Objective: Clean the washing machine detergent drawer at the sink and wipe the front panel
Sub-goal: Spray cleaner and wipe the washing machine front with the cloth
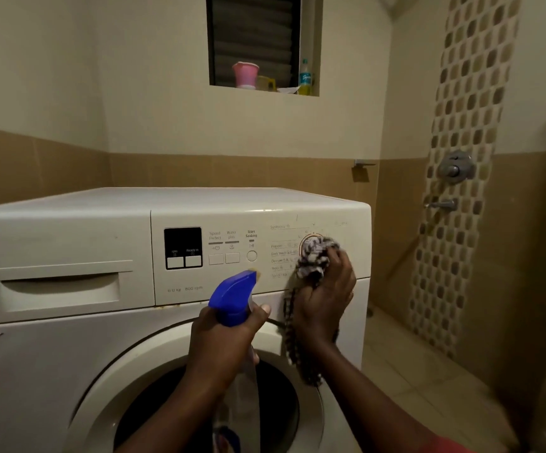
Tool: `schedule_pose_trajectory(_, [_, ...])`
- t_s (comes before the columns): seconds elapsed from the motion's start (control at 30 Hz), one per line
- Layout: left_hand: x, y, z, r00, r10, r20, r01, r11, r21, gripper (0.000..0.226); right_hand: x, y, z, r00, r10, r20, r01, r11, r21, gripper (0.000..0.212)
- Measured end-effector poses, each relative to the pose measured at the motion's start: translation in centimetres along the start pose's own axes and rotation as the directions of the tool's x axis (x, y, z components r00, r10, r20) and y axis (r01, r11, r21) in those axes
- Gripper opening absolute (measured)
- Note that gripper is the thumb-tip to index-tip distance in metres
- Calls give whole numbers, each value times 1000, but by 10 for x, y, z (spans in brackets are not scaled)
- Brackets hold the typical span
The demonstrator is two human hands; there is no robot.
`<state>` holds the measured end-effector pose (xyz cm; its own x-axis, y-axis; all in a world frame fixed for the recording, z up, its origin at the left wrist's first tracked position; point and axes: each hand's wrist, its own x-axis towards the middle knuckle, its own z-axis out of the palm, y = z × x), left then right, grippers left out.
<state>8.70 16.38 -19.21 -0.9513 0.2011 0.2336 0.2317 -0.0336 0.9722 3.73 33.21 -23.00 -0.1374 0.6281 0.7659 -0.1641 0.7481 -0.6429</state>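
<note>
A white front-loading washing machine fills the lower view, its front panel point(232, 276) facing me. The detergent drawer point(59, 289) sits closed at the panel's left. My right hand point(327, 299) presses a black-and-white checked cloth point(314, 259) against the round program dial at the panel's right; the cloth's tail hangs down past my wrist. My left hand point(226, 341) grips a clear spray bottle with a blue trigger head point(232, 297), its nozzle pointing up and right at the panel below the start button. The bottle's body hangs in front of the dark round door.
A window niche above holds a pink cup point(245, 74) and a bottle point(305, 76). To the right is a tiled shower area with a wall valve point(455, 167) and tap point(443, 204). The machine's flat top point(183, 197) is bare.
</note>
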Motion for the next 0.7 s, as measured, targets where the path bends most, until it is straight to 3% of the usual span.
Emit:
schedule_pose_trajectory(0.23, [0, -10, 22, 995, 13, 95, -13, 1000, -7, 20, 6, 31, -39, 988, 29, 151, -35, 999, 37, 42])
schedule_pose_trajectory(0.33, [-3, -16, 48, 984, 11, 180, -11, 1000, 2, 16, 38, 62, -62, 964, 259, 66, -260, 966, 9, 41])
schedule_pose_trajectory(0.43, [-4, -16, 87, 952, 42, 305, -66, 995, 68, 10, 72, 78, -91, 879, 476, 37, -477, 879, 23, 38])
schedule_pose_trajectory(0.5, [-9, -11, 114, 936, 27, 351, -60, 995, 83, 13, 91, 80, -113, 837, 546, 42, -547, 837, 17, 35])
schedule_pose_trajectory(0.7, [-13, 30, 193, 919, -141, 368, 139, 990, 34, 22, 148, 83, -188, 743, 668, 31, -669, 742, 32, 38])
